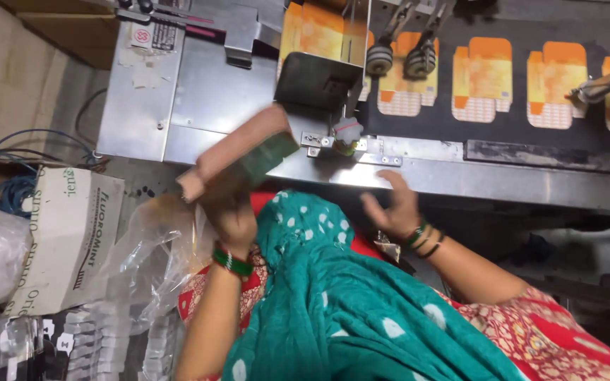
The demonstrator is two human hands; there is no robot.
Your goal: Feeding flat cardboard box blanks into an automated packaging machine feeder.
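Teal scarf [333, 310], 6 o'clock. Left hand [231, 212] grips carton stack [238, 152]; right hand [393, 208] open, empty. Risk: blurred stack slipping from one-handed grip.

Counted two hands: left hand [229, 212] gripping one blurred stack of flat cartons [238, 152], right hand [392, 204] open and empty. Counted five flat orange cartons [483, 77] along the black belt [531, 137], the ends partly hidden. Saw two round rollers [400, 58] above it. Noted one white printed bag [65, 240] lower left, and one green bangle [232, 262] on the left wrist.
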